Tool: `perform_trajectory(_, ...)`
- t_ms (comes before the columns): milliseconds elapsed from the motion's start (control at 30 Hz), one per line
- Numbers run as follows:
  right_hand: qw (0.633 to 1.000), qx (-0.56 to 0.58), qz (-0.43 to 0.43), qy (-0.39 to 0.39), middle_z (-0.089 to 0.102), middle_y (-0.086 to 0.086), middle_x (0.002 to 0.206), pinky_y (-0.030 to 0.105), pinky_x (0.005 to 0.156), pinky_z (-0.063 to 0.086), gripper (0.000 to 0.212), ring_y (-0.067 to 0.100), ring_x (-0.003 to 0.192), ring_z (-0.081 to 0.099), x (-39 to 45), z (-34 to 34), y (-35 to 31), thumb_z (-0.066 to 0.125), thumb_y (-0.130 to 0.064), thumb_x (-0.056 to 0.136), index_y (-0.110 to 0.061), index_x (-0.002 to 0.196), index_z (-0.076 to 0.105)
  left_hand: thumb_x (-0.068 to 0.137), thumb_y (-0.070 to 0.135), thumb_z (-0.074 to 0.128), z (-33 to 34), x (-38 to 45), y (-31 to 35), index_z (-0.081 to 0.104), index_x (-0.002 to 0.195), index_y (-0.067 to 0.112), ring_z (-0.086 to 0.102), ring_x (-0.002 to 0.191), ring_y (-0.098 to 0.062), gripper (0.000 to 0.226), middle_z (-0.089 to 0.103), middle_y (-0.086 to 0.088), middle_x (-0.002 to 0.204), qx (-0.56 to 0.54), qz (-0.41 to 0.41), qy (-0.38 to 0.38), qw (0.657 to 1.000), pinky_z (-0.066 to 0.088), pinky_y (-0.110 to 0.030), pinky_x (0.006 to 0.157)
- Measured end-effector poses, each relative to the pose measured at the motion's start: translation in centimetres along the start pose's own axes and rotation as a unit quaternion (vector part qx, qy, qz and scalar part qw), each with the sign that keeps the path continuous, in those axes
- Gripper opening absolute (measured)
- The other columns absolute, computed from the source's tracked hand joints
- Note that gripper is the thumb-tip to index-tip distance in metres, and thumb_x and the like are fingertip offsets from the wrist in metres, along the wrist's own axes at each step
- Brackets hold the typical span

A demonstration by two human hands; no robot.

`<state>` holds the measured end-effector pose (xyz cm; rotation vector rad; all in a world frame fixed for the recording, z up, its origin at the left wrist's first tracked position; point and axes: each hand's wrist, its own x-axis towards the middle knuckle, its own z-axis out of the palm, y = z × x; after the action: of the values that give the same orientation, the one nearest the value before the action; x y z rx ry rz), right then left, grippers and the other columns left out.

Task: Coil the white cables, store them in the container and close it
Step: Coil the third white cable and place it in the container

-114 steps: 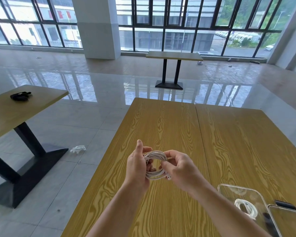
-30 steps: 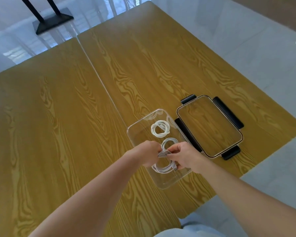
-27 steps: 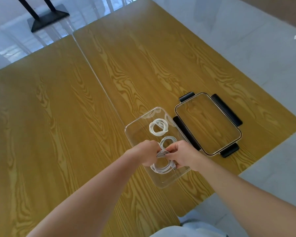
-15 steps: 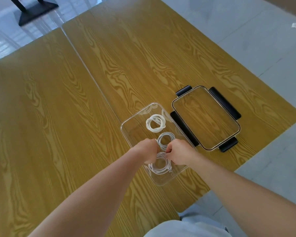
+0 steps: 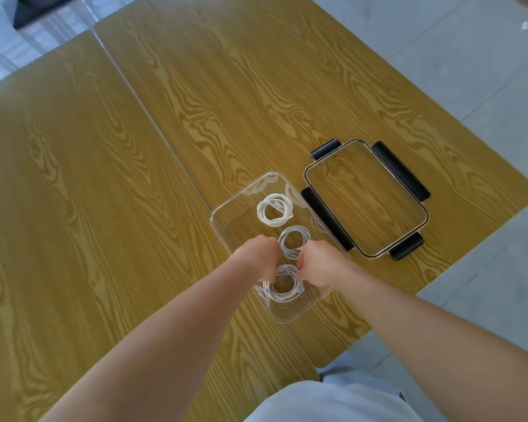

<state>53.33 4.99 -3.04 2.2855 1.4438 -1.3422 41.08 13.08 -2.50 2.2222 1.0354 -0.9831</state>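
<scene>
A clear plastic container (image 5: 223, 225) stands open on the wooden table near its front edge. Inside lie three coiled white cables: one at the far end (image 5: 274, 209), one in the middle (image 5: 293, 240), and one at the near end (image 5: 284, 284). My left hand (image 5: 256, 254) and my right hand (image 5: 317, 263) are both down in the container, fingers curled on the top of the near coil, which rests on the container floor. The clear lid (image 5: 366, 197) with black clips lies flat just right of the container.
The wooden table (image 5: 104, 178) is made of two joined tops with a seam running toward the container. Its right edge and front corner are close to the lid and container. Grey floor tiles lie beyond. A black table base (image 5: 34, 7) shows at top left.
I carried the coil from in front of me to the container and lowered it to the near end. Over the last second the coil settled onto the floor with both hands still on it.
</scene>
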Motion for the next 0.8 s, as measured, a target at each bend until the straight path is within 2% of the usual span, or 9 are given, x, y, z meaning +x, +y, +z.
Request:
perform_trajectory(133, 1.000, -0.010, 0.000, -0.020, 0.073, 0.003, 0.095, 0.033, 0.073, 0.063, 0.019, 0.018, 0.076, 0.070, -0.3, -0.3, -0.1, 0.068, -0.024, 0.092, -0.012, 0.106, 0.072, 0.080, 0.027, 0.079, -0.2, -0.1, 0.1, 0.047, 0.063, 0.015, 0.057, 0.067, -0.019, 0.038, 0.052, 0.001, 0.064, 0.028, 0.003, -0.001, 1.000, 0.047, -0.029, 0.055)
perform_trajectory(300, 0.998, -0.037, 0.006, -0.040, 0.076, 0.008, 0.087, 0.031, 0.066, 0.062, 0.018, 0.021, 0.073, 0.074, -0.5, -0.8, -0.3, 0.059, -0.012, 0.093, -0.009, 0.097, 0.076, 0.082, 0.016, 0.074, -0.6, -0.5, 0.1, 0.045, 0.063, 0.016, 0.055, 0.062, -0.018, 0.034, 0.053, -0.001, 0.066, 0.042, 0.013, 0.009, 0.999, 0.044, -0.027, 0.051)
perform_trajectory(400, 0.998, -0.028, 0.015, -0.048, 0.076, 0.008, 0.090, 0.028, 0.057, 0.056, 0.020, 0.019, 0.062, 0.066, -0.7, -1.0, -0.5, 0.057, -0.009, 0.093, -0.009, 0.100, 0.075, 0.079, 0.002, 0.067, -1.0, -0.9, 0.1, 0.046, 0.062, 0.012, 0.050, 0.057, -0.017, 0.029, 0.050, -0.002, 0.065, 0.040, 0.015, 0.003, 0.999, 0.039, -0.026, 0.045)
perform_trajectory(467, 0.999, -0.014, 0.016, -0.049, 0.074, 0.006, 0.089, 0.026, 0.054, 0.050, 0.019, 0.017, 0.062, 0.060, -1.0, -1.4, -0.5, 0.055, -0.011, 0.093, -0.010, 0.099, 0.073, 0.079, -0.004, 0.061, -1.4, -1.2, 0.1, 0.046, 0.061, 0.010, 0.045, 0.055, -0.017, 0.027, 0.048, -0.003, 0.063, 0.028, 0.012, 0.004, 1.000, 0.035, -0.025, 0.044)
perform_trajectory(567, 0.998, 0.029, 0.014, -0.051, 0.056, 0.000, 0.068, 0.024, 0.047, 0.039, 0.025, 0.015, 0.055, 0.047, -2.0, -2.3, -0.6, 0.050, -0.013, 0.095, -0.013, 0.072, 0.058, 0.082, -0.004, 0.049, -2.0, -1.9, -0.1, 0.055, 0.068, 0.007, 0.045, 0.053, -0.017, 0.019, 0.051, -0.004, 0.064, 0.008, 0.014, 0.024, 1.000, 0.036, -0.026, 0.043)
perform_trajectory(633, 0.996, 0.072, 0.006, -0.046, 0.044, -0.003, 0.060, 0.023, 0.046, 0.034, 0.034, 0.013, 0.051, 0.039, -3.1, -3.1, -0.6, 0.047, -0.013, 0.096, -0.017, 0.062, 0.046, 0.090, 0.005, 0.045, -2.5, -2.5, -0.5, 0.064, 0.082, 0.008, 0.057, 0.060, -0.020, 0.021, 0.063, -0.005, 0.076, -0.023, 0.023, 0.038, 0.999, 0.049, -0.029, 0.048)
perform_trajectory(700, 0.991, 0.127, -0.005, -0.049, 0.045, -0.004, 0.059, 0.023, 0.051, 0.037, 0.035, 0.013, 0.052, 0.041, -4.2, -3.8, -0.4, 0.046, -0.016, 0.097, -0.022, 0.062, 0.047, 0.095, 0.017, 0.044, -3.1, -3.4, -0.9, 0.065, 0.085, 0.016, 0.061, 0.067, -0.019, 0.023, 0.065, -0.002, 0.082, -0.061, 0.025, 0.055, 0.996, 0.055, -0.032, 0.059)
perform_trajectory(733, 0.985, 0.162, -0.014, -0.053, 0.056, -0.002, 0.064, 0.024, 0.057, 0.045, 0.030, 0.014, 0.057, 0.051, -4.7, -4.1, -0.2, 0.048, -0.020, 0.098, -0.026, 0.069, 0.054, 0.096, 0.021, 0.044, -3.4, -4.0, -1.0, 0.063, 0.081, 0.019, 0.059, 0.065, -0.018, 0.024, 0.063, -0.002, 0.080, -0.088, 0.024, 0.064, 0.994, 0.053, -0.031, 0.058)
perform_trajectory(800, 0.970, 0.237, -0.013, -0.055, 0.075, 0.006, 0.096, 0.031, 0.084, 0.057, 0.017, 0.022, 0.090, 0.071, -5.4, -4.5, 0.3, 0.056, -0.031, 0.097, -0.026, 0.096, 0.073, 0.095, 0.023, 0.045, -4.1, -5.1, -1.2, 0.066, 0.082, 0.019, 0.060, 0.066, -0.015, 0.025, 0.067, -0.002, 0.082, -0.163, 0.019, 0.078, 0.983, 0.051, -0.028, 0.058)
